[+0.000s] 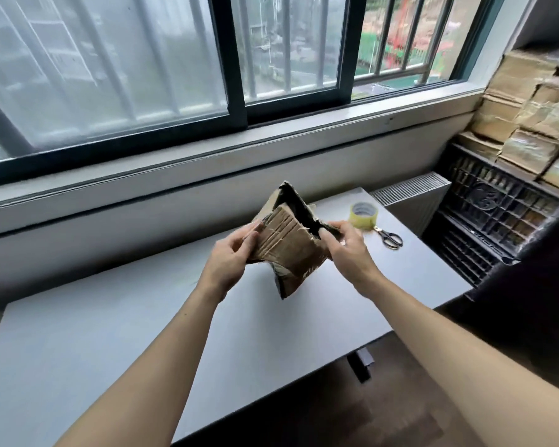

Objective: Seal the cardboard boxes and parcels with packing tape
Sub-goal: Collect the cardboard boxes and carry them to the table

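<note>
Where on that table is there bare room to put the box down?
The table is bare across its near-left stretch, from its left edge to under the left hand. The far right corner is crowded: tape roll and scissors lie there.

Single head-worn view. We look forward and down from above the near edge of the table (110, 333), facing the window (236, 59), whose sill the wide lens bows across the upper frame. Both forearms enter from the bottom edge. The left hand (229, 256) and right hand (346, 250) hold the cardboard box (288, 243) at centre, close to us. The right margin takes in stacked cartons (530, 124).
</note>
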The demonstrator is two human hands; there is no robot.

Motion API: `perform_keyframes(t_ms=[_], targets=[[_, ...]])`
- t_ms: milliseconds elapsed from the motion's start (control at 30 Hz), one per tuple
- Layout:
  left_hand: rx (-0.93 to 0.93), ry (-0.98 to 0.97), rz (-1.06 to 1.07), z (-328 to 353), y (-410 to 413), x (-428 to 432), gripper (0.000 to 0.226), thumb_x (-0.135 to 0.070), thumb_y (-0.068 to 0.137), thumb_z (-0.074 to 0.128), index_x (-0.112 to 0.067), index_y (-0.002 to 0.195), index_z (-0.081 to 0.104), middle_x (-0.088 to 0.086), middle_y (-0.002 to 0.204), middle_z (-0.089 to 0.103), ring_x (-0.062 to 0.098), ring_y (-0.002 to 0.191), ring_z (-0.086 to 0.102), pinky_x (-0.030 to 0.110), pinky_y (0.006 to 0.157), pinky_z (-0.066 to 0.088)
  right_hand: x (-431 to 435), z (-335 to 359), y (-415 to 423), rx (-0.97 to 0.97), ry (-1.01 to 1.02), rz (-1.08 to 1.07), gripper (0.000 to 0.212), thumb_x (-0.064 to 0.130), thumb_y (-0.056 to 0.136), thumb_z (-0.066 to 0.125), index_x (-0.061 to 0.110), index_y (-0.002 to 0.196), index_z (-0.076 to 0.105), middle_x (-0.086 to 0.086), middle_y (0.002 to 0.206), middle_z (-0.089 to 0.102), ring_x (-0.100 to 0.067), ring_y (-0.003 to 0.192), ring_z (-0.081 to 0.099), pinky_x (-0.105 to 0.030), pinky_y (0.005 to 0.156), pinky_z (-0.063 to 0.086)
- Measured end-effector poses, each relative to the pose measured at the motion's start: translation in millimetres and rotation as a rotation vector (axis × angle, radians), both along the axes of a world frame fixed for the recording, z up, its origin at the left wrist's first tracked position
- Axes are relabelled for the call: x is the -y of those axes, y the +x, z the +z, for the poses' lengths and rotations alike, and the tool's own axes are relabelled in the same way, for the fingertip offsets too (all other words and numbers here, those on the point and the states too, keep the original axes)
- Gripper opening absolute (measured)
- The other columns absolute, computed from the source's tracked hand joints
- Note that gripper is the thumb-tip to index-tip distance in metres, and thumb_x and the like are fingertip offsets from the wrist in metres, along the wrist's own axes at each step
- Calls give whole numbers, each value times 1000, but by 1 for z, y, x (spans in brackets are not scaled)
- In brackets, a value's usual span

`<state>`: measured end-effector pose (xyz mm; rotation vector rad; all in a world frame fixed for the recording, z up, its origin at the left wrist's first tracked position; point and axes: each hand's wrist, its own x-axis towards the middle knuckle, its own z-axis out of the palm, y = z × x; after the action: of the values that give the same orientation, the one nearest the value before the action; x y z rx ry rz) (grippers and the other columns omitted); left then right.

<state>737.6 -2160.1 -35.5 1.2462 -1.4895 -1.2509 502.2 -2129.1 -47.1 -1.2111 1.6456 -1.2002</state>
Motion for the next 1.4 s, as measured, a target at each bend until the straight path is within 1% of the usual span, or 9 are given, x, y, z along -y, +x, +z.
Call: perform_keyframes(t_ms=[200, 467, 600, 767, 867, 933, 1067, 1167, 1400], targets=[[132, -83, 41, -1, 2, 41, 36, -25, 94, 65, -20, 130, 66, -6, 127, 67, 9, 121, 60, 37, 111, 43, 32, -9, 20, 36, 95, 67, 71, 72, 62, 72, 37, 120, 48, -1, 132, 50, -12, 120, 54, -34, 105, 47], [250, -177, -42, -12, -20, 77, 48, -22, 86, 77, -23, 131, 62, -15, 127, 63, -6, 119, 56, 14, 106, 40, 102, -40, 2, 80, 89, -87, 54, 56, 97, 49, 21, 138, 43, -6, 144, 42, -17, 132, 43, -42, 116, 35], [346, -258, -102, -26, -35, 115, 60, 1, 83, 68, -14, 139, 56, -3, 140, 56, 6, 132, 49, 28, 116, 34, 153, -36, -18, 1, 60, -200, 28, 43, 104, 43, 16, 112, 45, -10, 122, 50, -26, 117, 48, -41, 104, 40], [651, -313, -209, -37, -60, 158, 74, -45, 82, 75, -25, 147, 46, -3, 152, 41, 13, 137, 38, 31, 119, 25, 204, -52, -64, -8, 109, -177, 25, 41, 105, 42, 18, 99, 50, 0, 92, 61, -26, 96, 59, -39, 86, 46], [675, -230, -262, -52, -78, 164, 68, -59, 82, 66, -32, 143, 50, -2, 151, 36, 16, 132, 36, 36, 118, 27, 220, -68, -90, 65, 233, -88, 31, 48, 102, 43, 22, 99, 57, 6, 93, 64, -19, 96, 61, -36, 85, 48], [680, -126, -54, -65, -83, 170, 75, -58, 81, 68, -30, 147, 46, 4, 156, 30, 22, 140, 30, 39, 121, 22, 225, -72, -96, 126, 292, -14, 37, 54, 102, 43, 21, 103, 61, 10, 93, 63, -11, 91, 57, -27, 77, 44], [773, 279, 334, -78, -69, 183, 112, -75, 66, 72, -33, 156, 19, 3, 162, 11, 23, 149, 13, 49, 119, 16, 233, -75, -99, 209, 320, 93, 37, 53, 99, 51, 23, 119, 59, 9, 101, 63, 4, 85, 57, -14, 68, 42], [576, 536, 403, -83, -53, 187, 136, -69, 62, 80, -26, 158, -6, 9, 163, 5, 29, 149, 16, 48, 118, 26, 234, -83, -98, 241, 372, 183, 44, 53, 96, 58, 25, 130, 56, 8, 105, 63, 4, 87, 60, -14, 66, 44], [477, 436, 479, -96, -44, 192, 136, -81, 45, 78, -28, 153, 13, -1, 152, 18, 24, 141, 30, 48, 115, 34, 238, -92, -89, 327, 278, 128, 19, 45, 94, 65, 32, 108, 64, 6, 110, 62, -3, 91, 60, -14, 71, 46]])
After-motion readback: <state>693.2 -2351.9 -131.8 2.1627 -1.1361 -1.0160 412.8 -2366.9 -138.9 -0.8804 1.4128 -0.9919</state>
